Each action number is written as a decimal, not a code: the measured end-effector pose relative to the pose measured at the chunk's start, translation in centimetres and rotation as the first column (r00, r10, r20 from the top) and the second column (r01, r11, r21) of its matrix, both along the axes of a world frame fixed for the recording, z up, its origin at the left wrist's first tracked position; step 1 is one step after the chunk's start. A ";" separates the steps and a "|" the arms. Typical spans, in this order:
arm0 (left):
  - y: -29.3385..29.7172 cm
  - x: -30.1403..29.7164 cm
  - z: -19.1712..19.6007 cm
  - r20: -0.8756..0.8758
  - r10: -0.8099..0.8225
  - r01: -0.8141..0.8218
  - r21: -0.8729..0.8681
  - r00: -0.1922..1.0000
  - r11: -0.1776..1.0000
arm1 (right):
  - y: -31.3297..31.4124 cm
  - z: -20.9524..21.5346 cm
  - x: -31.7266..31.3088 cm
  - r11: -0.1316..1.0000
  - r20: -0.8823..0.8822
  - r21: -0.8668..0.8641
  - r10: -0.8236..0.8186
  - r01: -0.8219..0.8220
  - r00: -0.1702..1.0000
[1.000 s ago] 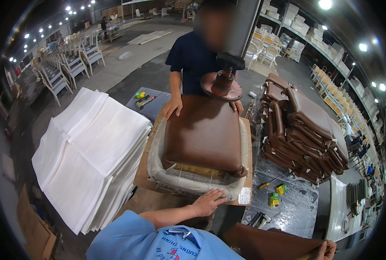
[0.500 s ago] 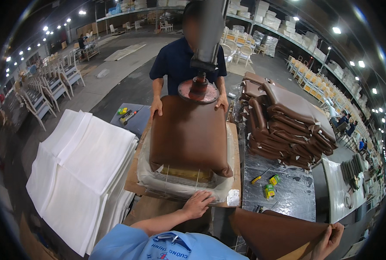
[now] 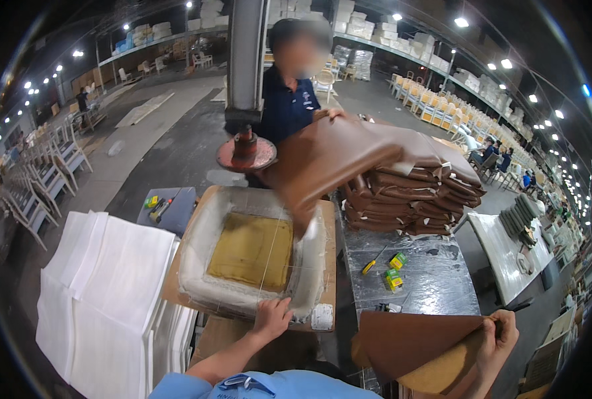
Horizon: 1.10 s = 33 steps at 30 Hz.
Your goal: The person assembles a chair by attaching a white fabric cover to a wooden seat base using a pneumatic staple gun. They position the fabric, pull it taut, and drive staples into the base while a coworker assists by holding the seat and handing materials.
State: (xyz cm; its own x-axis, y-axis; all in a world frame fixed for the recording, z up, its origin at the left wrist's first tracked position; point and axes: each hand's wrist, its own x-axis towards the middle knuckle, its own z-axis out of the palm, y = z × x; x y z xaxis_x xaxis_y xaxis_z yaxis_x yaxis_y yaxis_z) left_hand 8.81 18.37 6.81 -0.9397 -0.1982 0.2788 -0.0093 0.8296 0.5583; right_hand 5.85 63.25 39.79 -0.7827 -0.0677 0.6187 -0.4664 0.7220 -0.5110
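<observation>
1. Brown panel (image 3: 415, 339) — a flat sheet with a tan underside — is held low at the right, nearest the camera, with the right hand (image 3: 498, 339) curled around its right edge, fingers pressed together on it.
2. Left hand (image 3: 271, 318) rests on the near edge of the white padded form (image 3: 256, 256); its fingers are bent down against the padding, and I cannot tell whether they pinch anything.
3. That white padded form lies on a brown board (image 3: 327, 266) and frames a mustard-yellow square (image 3: 252, 249) in its middle; thin cords cross it.
4. Just left lies a fanned stack of white sheets (image 3: 110, 299).
5. To the right, the grey tabletop (image 3: 429, 279) carries small yellow-and-green items (image 3: 394, 272) and, farther back, a pile of folded brown covers (image 3: 409, 199).
6. Above the form's far right corner hangs a brown cover (image 3: 329, 159), lifted by another person in a dark shirt (image 3: 286, 110) — it hides part of the pile and the form's far edge.
7. A round red press plate (image 3: 246, 153) on a grey column (image 3: 246, 60) hangs over the form's far edge.
8. Beyond, rows of chairs (image 3: 50, 166) stand along the hall floor.
</observation>
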 end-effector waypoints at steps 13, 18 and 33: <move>3.8 -1.5 -0.7 0.150 0.204 -0.203 -0.021 0.967 0.979 | 2.7 0.6 -8.9 0.983 0.121 -0.004 0.183 -0.184 0.976; 1.3 1.2 -0.5 0.186 0.088 -0.095 0.031 0.979 0.995 | -0.1 1.2 -13.2 0.954 -0.048 0.044 0.299 -0.297 0.953; -6.0 8.1 -1.5 0.210 0.143 -0.110 -0.160 0.967 0.981 | -8.2 1.9 -12.7 0.918 -0.125 0.016 0.395 -0.396 0.910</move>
